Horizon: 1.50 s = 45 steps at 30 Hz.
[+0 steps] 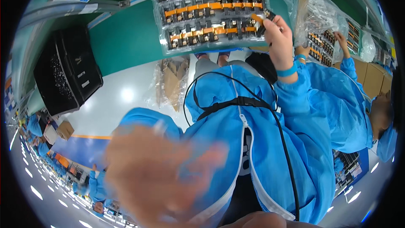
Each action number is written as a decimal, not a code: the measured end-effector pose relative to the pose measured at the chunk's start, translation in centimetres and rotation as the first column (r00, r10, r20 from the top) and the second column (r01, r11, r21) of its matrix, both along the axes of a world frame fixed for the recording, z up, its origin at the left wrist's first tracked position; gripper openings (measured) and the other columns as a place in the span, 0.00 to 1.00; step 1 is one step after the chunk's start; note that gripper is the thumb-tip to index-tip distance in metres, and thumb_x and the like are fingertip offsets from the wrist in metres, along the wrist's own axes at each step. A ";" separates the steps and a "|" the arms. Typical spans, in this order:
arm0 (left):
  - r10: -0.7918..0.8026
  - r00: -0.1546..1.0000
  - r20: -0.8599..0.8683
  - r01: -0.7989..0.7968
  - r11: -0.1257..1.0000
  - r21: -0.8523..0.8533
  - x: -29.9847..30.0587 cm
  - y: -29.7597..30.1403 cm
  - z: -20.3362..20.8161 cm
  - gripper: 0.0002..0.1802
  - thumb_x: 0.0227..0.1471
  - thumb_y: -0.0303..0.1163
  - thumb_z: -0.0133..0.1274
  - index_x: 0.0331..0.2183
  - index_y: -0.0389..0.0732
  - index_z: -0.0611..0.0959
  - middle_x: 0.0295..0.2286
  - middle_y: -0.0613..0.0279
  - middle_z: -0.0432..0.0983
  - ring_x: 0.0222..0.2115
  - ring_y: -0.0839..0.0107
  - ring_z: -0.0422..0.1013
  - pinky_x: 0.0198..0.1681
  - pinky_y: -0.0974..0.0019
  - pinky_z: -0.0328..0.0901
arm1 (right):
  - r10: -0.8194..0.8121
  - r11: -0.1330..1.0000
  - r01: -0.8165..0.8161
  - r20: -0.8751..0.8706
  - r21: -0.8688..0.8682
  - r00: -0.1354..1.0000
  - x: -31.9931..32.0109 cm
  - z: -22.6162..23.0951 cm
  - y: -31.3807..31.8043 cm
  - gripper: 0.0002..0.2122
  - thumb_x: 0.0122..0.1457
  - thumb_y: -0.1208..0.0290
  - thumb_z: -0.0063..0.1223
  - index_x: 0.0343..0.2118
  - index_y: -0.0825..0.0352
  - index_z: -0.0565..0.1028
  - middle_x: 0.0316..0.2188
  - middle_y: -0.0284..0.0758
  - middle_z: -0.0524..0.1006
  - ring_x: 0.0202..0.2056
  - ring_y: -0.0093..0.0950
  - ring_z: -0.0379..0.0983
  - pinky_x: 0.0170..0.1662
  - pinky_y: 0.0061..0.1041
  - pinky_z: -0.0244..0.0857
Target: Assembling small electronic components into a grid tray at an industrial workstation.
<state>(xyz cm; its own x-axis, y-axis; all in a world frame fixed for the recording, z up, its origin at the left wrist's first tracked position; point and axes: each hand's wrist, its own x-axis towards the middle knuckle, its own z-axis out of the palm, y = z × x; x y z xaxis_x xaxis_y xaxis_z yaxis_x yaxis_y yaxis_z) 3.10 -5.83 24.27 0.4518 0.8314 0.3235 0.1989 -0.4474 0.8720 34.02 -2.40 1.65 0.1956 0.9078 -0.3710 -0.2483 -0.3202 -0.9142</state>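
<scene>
My right hand (279,44), with a blue band at its wrist, is closed in a pinch at the right edge of a clear plastic tray (165,46). Between its fingertips is a small black part with an orange strip (258,18). Rows of similar black parts with orange strips (192,8) lie in the tray's compartments. Close to the camera, my left hand (156,171) is a blur in front of my blue smock, well away from the tray. Motion smears its fingers, so I cannot tell whether it holds anything.
The tray rests on a green worktop (122,38). A black bin (67,69) stands at the left. On the right, a co-worker in a blue smock (337,105) reaches toward similar trays (322,44) beside clear plastic wrap (316,8). A black cable (282,143) hangs across my front.
</scene>
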 end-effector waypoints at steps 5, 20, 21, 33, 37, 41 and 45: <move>0.288 0.957 0.027 -0.282 0.950 -0.137 7.5 0.5 -14.3 0.16 0.43 0.29 0.67 0.37 0.40 0.83 0.30 0.59 0.77 0.25 0.64 0.75 0.26 0.67 0.67 | 0.018 0.998 -0.041 -0.409 -0.048 0.912 -4.3 3.4 -2.4 0.07 0.62 0.68 0.52 0.40 0.63 0.73 0.21 0.17 0.63 0.20 0.09 0.53 0.23 0.14 0.47; 0.113 0.844 0.525 0.441 0.412 -0.798 5.2 -0.5 -18.8 0.23 0.47 0.23 0.62 0.47 0.39 0.79 0.28 0.65 0.77 0.19 0.82 0.66 0.20 0.77 0.58 | 0.482 0.858 -0.471 -0.006 0.205 0.876 -3.9 5.3 -4.6 0.13 0.59 0.74 0.59 0.47 0.69 0.76 0.20 0.21 0.65 0.24 0.11 0.58 0.29 0.14 0.54; 0.211 0.806 0.553 0.466 0.350 -0.812 5.5 -1.1 -19.6 0.32 0.47 0.20 0.60 0.55 0.40 0.72 0.25 0.66 0.74 0.18 0.82 0.64 0.19 0.77 0.56 | 0.574 0.805 -0.566 0.007 0.178 0.819 -3.7 5.5 -4.6 0.14 0.59 0.74 0.59 0.48 0.70 0.76 0.19 0.21 0.65 0.24 0.11 0.58 0.28 0.15 0.53; 0.059 0.866 0.496 0.408 0.489 -0.771 4.7 -1.7 -18.7 0.29 0.51 0.20 0.59 0.55 0.39 0.73 0.32 0.63 0.76 0.20 0.81 0.65 0.21 0.75 0.59 | 0.624 0.777 -0.613 -0.052 0.144 0.780 -4.4 4.2 -5.6 0.05 0.59 0.72 0.59 0.32 0.68 0.78 0.20 0.22 0.72 0.25 0.11 0.63 0.28 0.16 0.57; 0.127 0.940 0.317 0.187 0.585 -0.789 4.8 -1.6 -18.5 0.25 0.57 0.27 0.57 0.56 0.40 0.74 0.30 0.66 0.75 0.19 0.83 0.64 0.21 0.76 0.60 | 0.497 0.811 -0.554 0.278 0.188 0.822 -4.9 5.2 -4.7 0.05 0.58 0.73 0.60 0.29 0.69 0.77 0.16 0.29 0.72 0.20 0.14 0.64 0.23 0.19 0.57; 0.395 0.891 0.222 -0.096 0.643 -0.759 5.6 -2.0 -18.4 0.15 0.58 0.28 0.54 0.48 0.37 0.79 0.26 0.69 0.74 0.18 0.86 0.64 0.19 0.79 0.59 | 0.383 0.832 -0.507 0.427 0.225 0.819 -4.5 5.5 -4.6 0.06 0.58 0.73 0.58 0.28 0.69 0.75 0.16 0.32 0.73 0.19 0.18 0.66 0.22 0.22 0.59; 0.524 0.797 0.300 0.019 0.475 -0.880 6.1 -1.8 -19.0 0.11 0.61 0.33 0.52 0.43 0.38 0.79 0.23 0.71 0.73 0.15 0.86 0.62 0.16 0.79 0.55 | 0.365 0.799 -0.502 0.395 0.332 0.843 -5.0 5.2 -5.7 0.07 0.60 0.75 0.54 0.26 0.69 0.71 0.17 0.32 0.73 0.17 0.19 0.65 0.21 0.22 0.56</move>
